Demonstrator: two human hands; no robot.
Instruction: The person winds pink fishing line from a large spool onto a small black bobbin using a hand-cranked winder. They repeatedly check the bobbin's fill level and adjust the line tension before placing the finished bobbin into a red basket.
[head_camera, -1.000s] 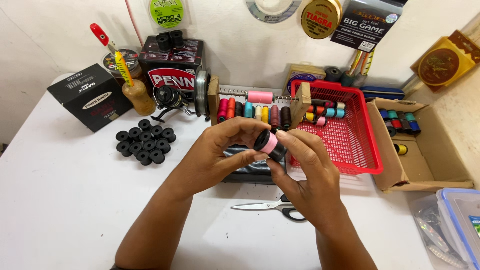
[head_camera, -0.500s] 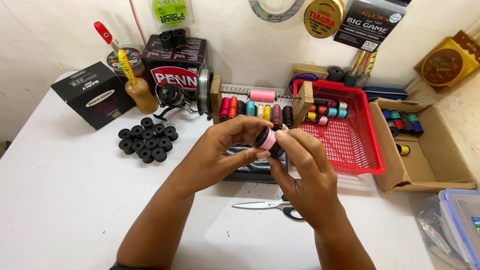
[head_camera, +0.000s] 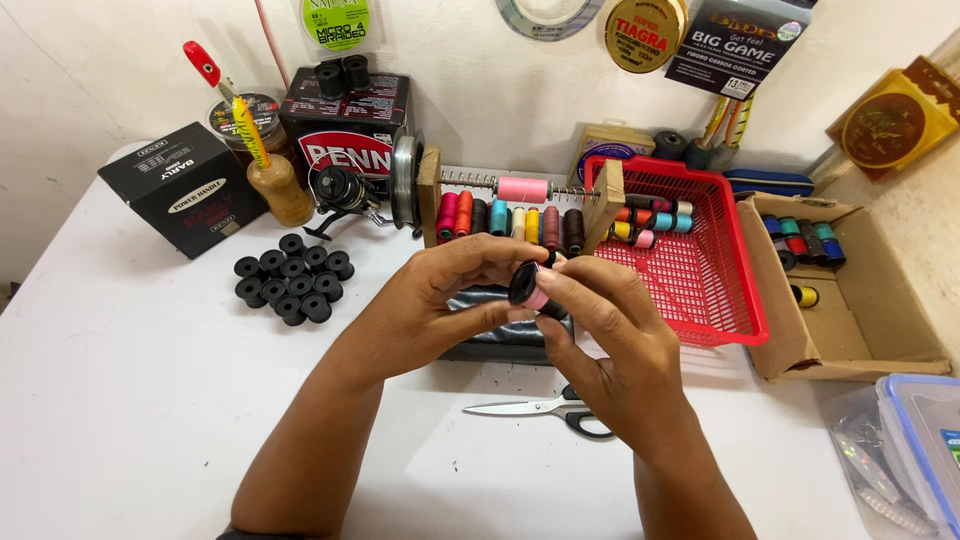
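In the head view, both hands are meeting above the middle of the white table (head_camera: 120, 400), and between them they are gripping a small black bobbin (head_camera: 527, 285) wound with pink thread. The left hand (head_camera: 440, 300) is curling in from the left, its thumb and fingertips pinching the bobbin's near side, while the right hand (head_camera: 610, 340) is closing its fingers on the far side of that bobbin, so neither hand is lying flat or spread. The bobbin is hanging in the air just above a dark pouch (head_camera: 500, 335) that is lying on the table. A pair of scissors (head_camera: 545, 408) is resting just in front of the right wrist. To the left, a cluster of empty black bobbins (head_camera: 293, 277) is sitting well apart from the hands. Behind the hands, a wooden rack (head_camera: 520, 205) is carrying a row of coloured thread spools, and a red basket (head_camera: 700, 265) is standing just beside it on the right. Farther right, a cardboard box (head_camera: 850, 290) is holding more spools.
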